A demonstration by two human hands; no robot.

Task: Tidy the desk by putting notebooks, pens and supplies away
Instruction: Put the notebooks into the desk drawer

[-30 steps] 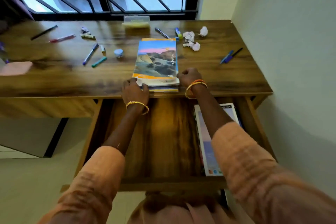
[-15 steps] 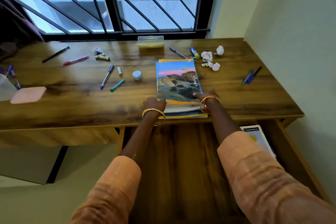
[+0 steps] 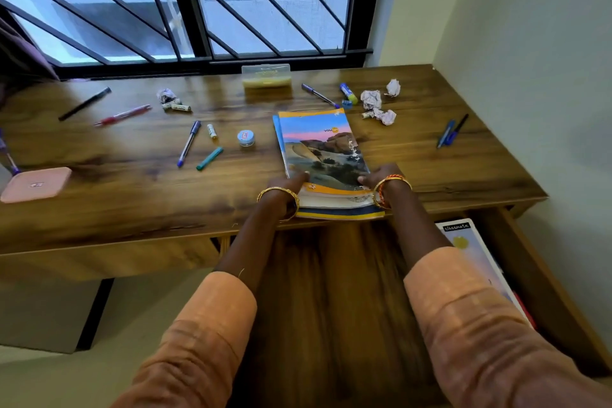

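A stack of notebooks (image 3: 323, 149), the top one with a desert-rock cover, lies at the front edge of the wooden desk (image 3: 132, 182). My left hand (image 3: 287, 183) grips the stack's near left corner and my right hand (image 3: 381, 178) grips its near right corner. Below the desk edge the drawer (image 3: 334, 301) stands pulled out, with a "classmate" notebook (image 3: 470, 245) lying along its right side. Several pens lie loose on the desk, among them a blue pen (image 3: 188, 142), a red pen (image 3: 122, 115) and a black pen (image 3: 84, 103).
Crumpled paper balls (image 3: 379, 106), a glue stick (image 3: 347, 93), a small blue jar (image 3: 245, 137), a teal marker (image 3: 209, 158), a clear box (image 3: 266, 75) and a pink case (image 3: 34, 184) sit on the desk. Two pens (image 3: 452, 131) lie right. A wall runs close on the right.
The view has lifted and drawn nearer to the desk. My hands have closed in from beside the stack onto its near corners, fingers over the cover. The stack stays at the desk edge.
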